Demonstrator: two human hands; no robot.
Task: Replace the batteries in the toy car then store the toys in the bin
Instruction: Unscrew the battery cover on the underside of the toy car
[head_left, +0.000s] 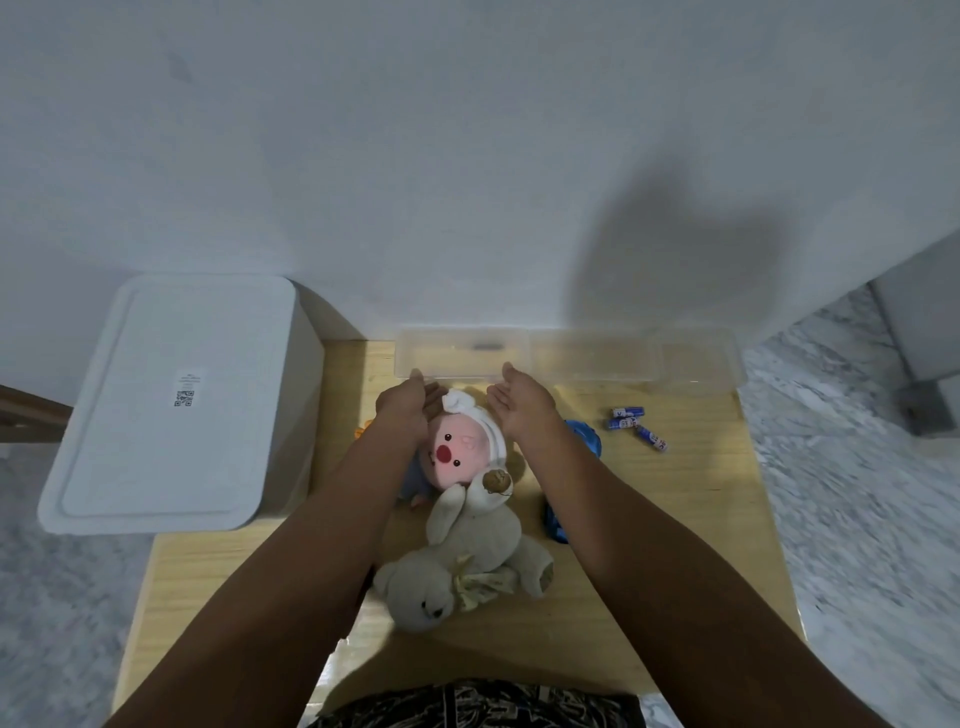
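A pink plush doll (457, 452) with a white headband lies on the wooden table (675, 519). My left hand (408, 402) and my right hand (519, 397) are stretched out on either side of its head, fingers straight, holding nothing. A beige plush rabbit (467, 561) lies nearer to me. A blue toy (582, 441) is mostly hidden under my right forearm. Several blue batteries (636, 423) lie at the right. A clear plastic bin (467, 353) stands against the wall just beyond my hands, and next to it lies a clear lid (649, 358).
A white closed box (171, 405) stands to the left of the table. A small orange object (363, 428) peeks out by my left wrist. The wall rises right behind the table. Marble floor surrounds the table.
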